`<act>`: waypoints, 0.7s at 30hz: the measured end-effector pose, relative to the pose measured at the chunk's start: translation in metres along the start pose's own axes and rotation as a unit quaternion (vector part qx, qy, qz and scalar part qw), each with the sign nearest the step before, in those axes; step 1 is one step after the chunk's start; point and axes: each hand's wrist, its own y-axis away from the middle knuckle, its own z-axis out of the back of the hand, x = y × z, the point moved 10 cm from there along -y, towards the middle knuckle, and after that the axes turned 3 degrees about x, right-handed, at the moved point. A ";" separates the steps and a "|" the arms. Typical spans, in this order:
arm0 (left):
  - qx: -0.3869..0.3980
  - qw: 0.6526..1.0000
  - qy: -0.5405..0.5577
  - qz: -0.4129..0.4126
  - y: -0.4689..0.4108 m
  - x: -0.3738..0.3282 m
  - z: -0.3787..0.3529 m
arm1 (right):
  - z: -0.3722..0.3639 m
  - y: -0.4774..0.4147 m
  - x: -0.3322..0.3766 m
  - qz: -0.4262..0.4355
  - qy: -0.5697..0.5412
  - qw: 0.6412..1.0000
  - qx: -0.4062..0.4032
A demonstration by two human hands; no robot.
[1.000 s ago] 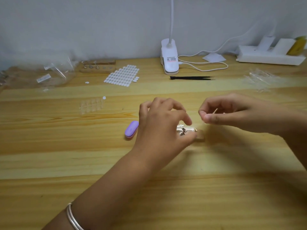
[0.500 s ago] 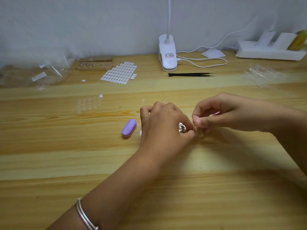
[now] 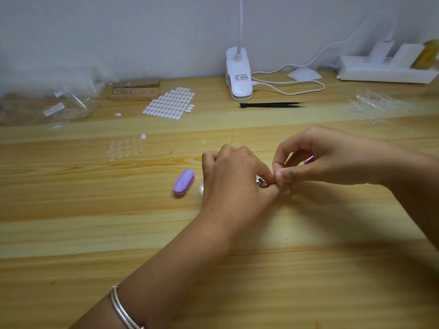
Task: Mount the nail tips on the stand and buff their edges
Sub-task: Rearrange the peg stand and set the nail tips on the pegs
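Observation:
My left hand (image 3: 237,179) reaches in from the lower left and grips the small nail stand, of which only a metal peg (image 3: 261,182) shows beside the thumb. My right hand (image 3: 330,160) comes from the right, its thumb and forefinger pinched together right against the left fingertips at the stand. A thin purple piece (image 3: 308,159) shows inside its curled fingers. Whether a nail tip sits between the fingertips cannot be told. A row of clear nail tips (image 3: 124,148) lies on the wooden table (image 3: 95,222) to the left.
A purple oval buffer (image 3: 184,181) lies just left of my left hand. Further back are a sheet of white adhesive pads (image 3: 169,103), a second wooden stand (image 3: 133,91), black tweezers (image 3: 270,105), a clip lamp (image 3: 238,77), plastic bags (image 3: 47,105) and more clear tips (image 3: 370,105).
My right hand has moved left and down until its pinched fingertips meet the left hand at the stand. The left hand has closed over the stand, hiding most of it.

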 end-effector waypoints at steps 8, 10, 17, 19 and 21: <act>0.001 1.000 0.008 0.004 0.000 0.003 -0.002 | 0.002 0.002 0.004 0.004 0.043 0.999 -0.028; 0.002 1.000 0.007 0.004 0.000 0.002 -0.001 | 0.003 0.003 0.003 0.004 0.042 0.999 -0.032; 0.015 1.000 0.005 0.002 -0.001 0.002 -0.003 | 0.007 0.007 -0.001 0.004 -0.031 0.999 -0.015; 0.016 1.000 0.014 0.001 -0.002 0.003 -0.003 | 0.004 0.007 0.003 0.016 0.000 1.000 -0.008; 0.017 1.000 0.021 0.001 -0.002 0.003 -0.003 | 0.005 0.008 0.005 0.016 0.027 0.999 -0.025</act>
